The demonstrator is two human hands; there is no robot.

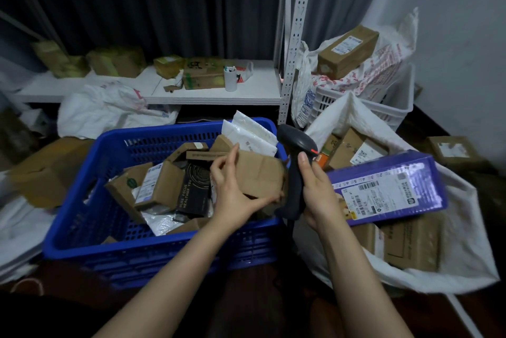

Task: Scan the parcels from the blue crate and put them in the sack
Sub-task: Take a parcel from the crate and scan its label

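Observation:
The blue crate [90,214] stands in the middle, holding several cardboard parcels, a black box [193,192] and white mailers [250,136]. My left hand [232,189] grips a brown cardboard parcel [260,176] above the crate's right side. My right hand [317,195] holds the dark handheld scanner [297,170] upright just right of that parcel, its head tilted toward the sack. The open white sack [465,241] lies on the right with several parcels inside, and a purple box [388,189] with a white barcode label lies on top.
A white metal shelf [213,96] behind the crate carries boxes and a white cup [230,77]. A white basket [394,107] with a printed bag and a brown box sits at the back right. Cardboard and white bags lie on the left.

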